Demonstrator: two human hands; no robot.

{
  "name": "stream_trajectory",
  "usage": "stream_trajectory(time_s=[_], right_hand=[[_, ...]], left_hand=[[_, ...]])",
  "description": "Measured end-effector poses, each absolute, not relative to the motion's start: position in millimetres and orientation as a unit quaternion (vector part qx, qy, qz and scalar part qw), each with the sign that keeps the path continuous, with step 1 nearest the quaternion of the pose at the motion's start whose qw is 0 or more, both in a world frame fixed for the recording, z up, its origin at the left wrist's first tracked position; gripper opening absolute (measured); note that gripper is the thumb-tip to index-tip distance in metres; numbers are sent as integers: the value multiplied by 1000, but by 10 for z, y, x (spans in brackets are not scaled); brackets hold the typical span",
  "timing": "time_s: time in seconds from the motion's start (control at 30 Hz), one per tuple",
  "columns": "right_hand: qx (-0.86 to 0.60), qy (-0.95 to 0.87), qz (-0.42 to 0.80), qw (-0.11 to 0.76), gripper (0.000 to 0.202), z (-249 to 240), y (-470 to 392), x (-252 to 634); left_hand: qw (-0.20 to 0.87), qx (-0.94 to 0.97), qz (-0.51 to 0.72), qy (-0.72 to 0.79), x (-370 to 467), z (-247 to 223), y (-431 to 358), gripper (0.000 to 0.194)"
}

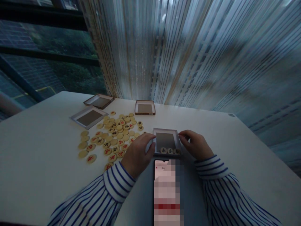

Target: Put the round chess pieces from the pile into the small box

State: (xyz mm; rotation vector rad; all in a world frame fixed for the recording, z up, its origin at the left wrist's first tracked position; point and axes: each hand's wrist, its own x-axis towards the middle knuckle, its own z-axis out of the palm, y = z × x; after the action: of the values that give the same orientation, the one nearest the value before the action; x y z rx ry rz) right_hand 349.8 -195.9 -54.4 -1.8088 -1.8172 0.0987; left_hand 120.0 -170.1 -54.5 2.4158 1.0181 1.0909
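Note:
A small shallow grey box (166,131) sits on the white table (42,163) just in front of me, with three round chess pieces (170,151) in a row along its near edge. My left hand (137,150) grips the box's left side. My right hand (196,145) holds its right side near the far corner. A pile of several round wooden chess pieces (113,136), marked in red or black, lies spread to the left of my left hand.
Three other shallow boxes or lids rest farther back: one at the left (88,117), one behind it (98,101), one in the middle (145,107). A phone (166,191) lies upright between my forearms. A striped curtain (188,50) hangs behind the table.

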Motion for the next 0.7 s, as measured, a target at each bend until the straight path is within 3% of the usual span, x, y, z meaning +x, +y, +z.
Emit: stream_trajectory(time_s=[0.33, 0.7], right_hand=[[-642, -702, 42, 305, 19, -511, -1969, 3364], [-568, -777, 56, 267, 15, -326, -1966, 3061]], left_hand=[[129, 832, 366, 397, 668, -380, -1812, 16], [64, 762, 379, 521, -127, -444, -1594, 29]])
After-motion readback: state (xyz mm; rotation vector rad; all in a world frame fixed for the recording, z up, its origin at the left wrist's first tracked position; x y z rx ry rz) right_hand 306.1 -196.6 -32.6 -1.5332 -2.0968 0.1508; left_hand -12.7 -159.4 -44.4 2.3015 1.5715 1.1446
